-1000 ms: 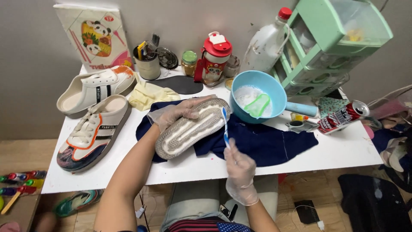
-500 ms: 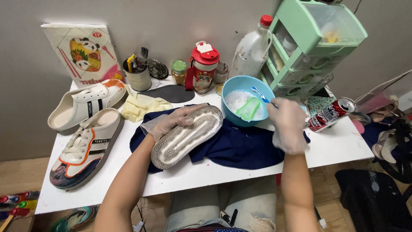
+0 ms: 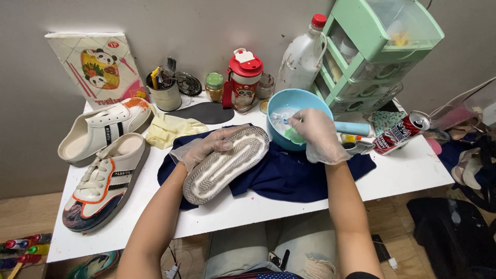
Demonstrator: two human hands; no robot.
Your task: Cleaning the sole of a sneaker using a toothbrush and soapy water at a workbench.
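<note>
An upturned shoe (image 3: 227, 164) lies sole-up at the centre of the frame on a dark blue cloth (image 3: 305, 175) spread over the white bench (image 3: 413, 170). The gloved left hand (image 3: 204, 147) rests across its upper edge, fingers curled around the shoe to grip it. Just right of it, the gloved right hand (image 3: 319, 135) is closed around a small brush (image 3: 283, 120), whose tip dips into a light blue bowl (image 3: 294, 101). At the left of the frame stand two more sneakers (image 3: 103, 155), with a yellow glove (image 3: 170, 129) beside them. A green drawer unit (image 3: 382, 51) fills the upper right.
</note>
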